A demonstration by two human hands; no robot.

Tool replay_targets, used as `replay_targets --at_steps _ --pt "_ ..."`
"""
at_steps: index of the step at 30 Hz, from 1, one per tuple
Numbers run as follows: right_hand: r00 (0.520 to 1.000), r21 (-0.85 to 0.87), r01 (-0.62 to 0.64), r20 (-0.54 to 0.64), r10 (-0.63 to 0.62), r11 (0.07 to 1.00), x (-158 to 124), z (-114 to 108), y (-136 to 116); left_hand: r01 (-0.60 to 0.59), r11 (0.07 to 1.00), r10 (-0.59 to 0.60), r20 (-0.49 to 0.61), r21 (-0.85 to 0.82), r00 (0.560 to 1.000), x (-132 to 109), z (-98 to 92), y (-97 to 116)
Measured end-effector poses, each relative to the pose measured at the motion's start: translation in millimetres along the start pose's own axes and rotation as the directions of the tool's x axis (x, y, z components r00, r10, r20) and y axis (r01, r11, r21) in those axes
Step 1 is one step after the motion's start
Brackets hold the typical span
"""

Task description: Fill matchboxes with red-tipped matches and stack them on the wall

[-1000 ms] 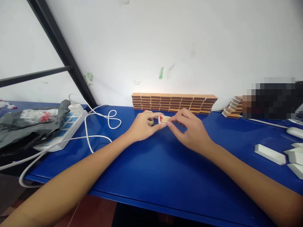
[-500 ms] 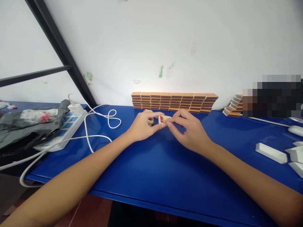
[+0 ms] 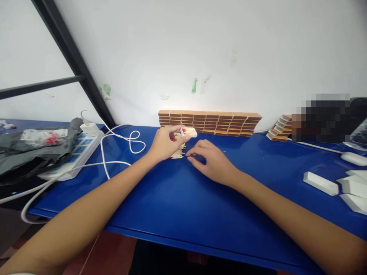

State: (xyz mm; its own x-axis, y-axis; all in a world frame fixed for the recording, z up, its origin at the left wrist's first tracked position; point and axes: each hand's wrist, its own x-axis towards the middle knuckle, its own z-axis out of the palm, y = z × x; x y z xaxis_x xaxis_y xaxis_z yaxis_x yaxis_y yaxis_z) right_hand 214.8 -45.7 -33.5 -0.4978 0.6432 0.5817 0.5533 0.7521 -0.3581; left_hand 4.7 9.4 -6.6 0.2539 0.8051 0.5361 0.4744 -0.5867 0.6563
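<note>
My left hand (image 3: pixel 165 143) grips a small white matchbox tray (image 3: pixel 194 134) between thumb and fingers, tilted a little above the table. Red-tipped matches (image 3: pixel 187 131) lie inside it. Beneath that hand is a pile of loose matches (image 3: pixel 178 152) on the blue table, partly hidden by the fingers and thumb. My right hand (image 3: pixel 210 159) is just to the right of the pile, thumb and forefinger apart at the tips, with nothing visible between them.
Brown-sided matchbox sleeves (image 3: pixel 210 123) are stacked along the wall, with a smaller stack (image 3: pixel 280 129) farther right. White trays (image 3: pixel 320 183) lie at the right. On the left are a power strip (image 3: pixel 83 152), white cables (image 3: pixel 103 160) and a grey plastic bag (image 3: pixel 43 143).
My left hand has moved left and raised the tray, uncovering more of the match pile. My right hand has come away from the tray, down and left toward the pile.
</note>
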Motion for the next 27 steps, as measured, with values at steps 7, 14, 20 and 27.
replay_targets --at_steps 7,14,20,27 --pt "0.993 0.014 -0.002 0.117 0.000 1.000 7 19 -2 0.033 0.998 -0.033 -0.002 -0.048 0.999 2 -1.2 -2" --pt "0.992 0.034 -0.038 0.121 0.034 0.999 6 19 -4 0.025 0.999 -0.025 -0.006 -0.040 1.000 2 1.0 -4" --pt "0.988 0.029 -0.063 0.142 0.058 0.998 4 16 -9 0.018 0.999 -0.019 -0.014 -0.047 1.000 2 0.4 -3" --pt "0.984 0.109 -0.031 0.177 0.012 0.994 5 16 -17 0.017 1.000 -0.017 -0.004 -0.025 1.000 2 1.0 -5"
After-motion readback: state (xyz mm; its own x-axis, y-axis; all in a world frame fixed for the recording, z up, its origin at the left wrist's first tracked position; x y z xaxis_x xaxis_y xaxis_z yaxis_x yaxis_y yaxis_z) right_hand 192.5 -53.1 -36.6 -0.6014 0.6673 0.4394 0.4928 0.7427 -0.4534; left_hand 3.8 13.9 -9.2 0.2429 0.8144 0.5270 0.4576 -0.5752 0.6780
